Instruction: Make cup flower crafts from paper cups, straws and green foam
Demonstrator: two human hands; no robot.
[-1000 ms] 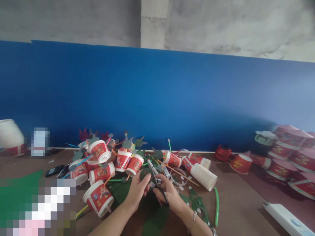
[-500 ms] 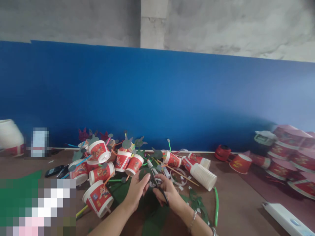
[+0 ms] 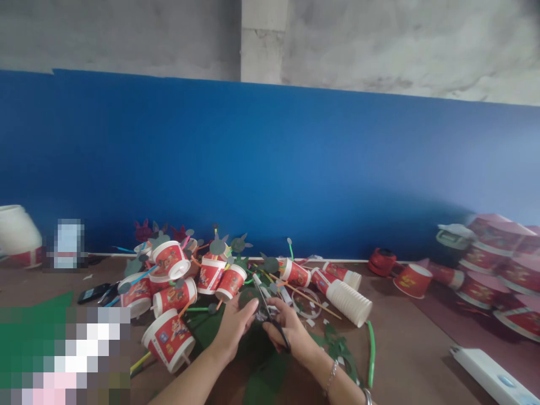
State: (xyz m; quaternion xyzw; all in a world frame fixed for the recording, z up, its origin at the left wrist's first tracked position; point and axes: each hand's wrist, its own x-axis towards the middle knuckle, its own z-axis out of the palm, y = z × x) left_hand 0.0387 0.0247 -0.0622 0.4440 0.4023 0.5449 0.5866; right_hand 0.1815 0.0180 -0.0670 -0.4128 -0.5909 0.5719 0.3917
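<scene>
Between thumb and fingers, my left hand [image 3: 237, 323] grips a dark green paper piece [image 3: 248, 299] with a rounded edge. My right hand [image 3: 287, 326] is closed on black-handled scissors [image 3: 270, 316], whose blades point up and away beside the paper. The paper's far edge lies close to the blades; whether they touch it I cannot tell. Under both hands lie dark green paper sheets [image 3: 264, 382]. Just beyond are red paper cups [image 3: 231, 283] with straws and cut paper shapes attached.
Stacked paper cups [image 3: 349, 304] lie right of my hands, near a ring of clear tape [image 3: 306, 304] and green scraps [image 3: 341, 351]. A green tube [image 3: 371, 354] lies farther right. A white power strip [image 3: 493, 377] is at the right front. A blue wall panel [image 3: 270, 169] rises behind.
Almost nothing differs. Both hands keep their places, with the scissors and paper shifted only very slightly.
</scene>
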